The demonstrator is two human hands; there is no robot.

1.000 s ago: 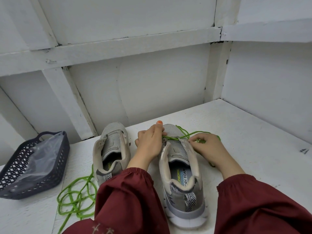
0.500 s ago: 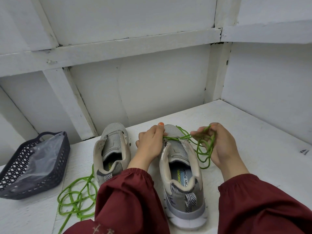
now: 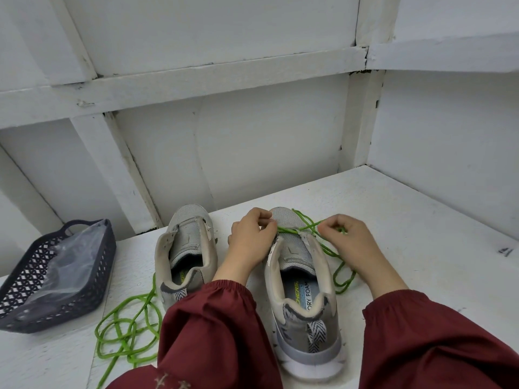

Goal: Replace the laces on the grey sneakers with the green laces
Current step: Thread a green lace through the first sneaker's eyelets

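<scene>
Sitting far left of both hands, a dark basket (image 3: 92, 287) holds a clear plastic bag (image 3: 70, 256). A loose green lace (image 3: 126, 327) lies coiled on the desk (image 3: 421, 234), left of and nearer than the left hand (image 3: 250, 242), beside the unlaced left sneaker (image 3: 185, 248). That hand has stayed at the toe end of the right sneaker (image 3: 303, 290), its fingers (image 3: 261, 217) pinching the threaded lace (image 3: 292, 230) where it crosses the front eyelets. The right hand (image 3: 351, 242), lifted half a second ago with loops bunched in it, has dropped just right of the shoe. Its fingers (image 3: 334, 223) curl round the lace, whose slack now trails on the desk under the wrist.
</scene>
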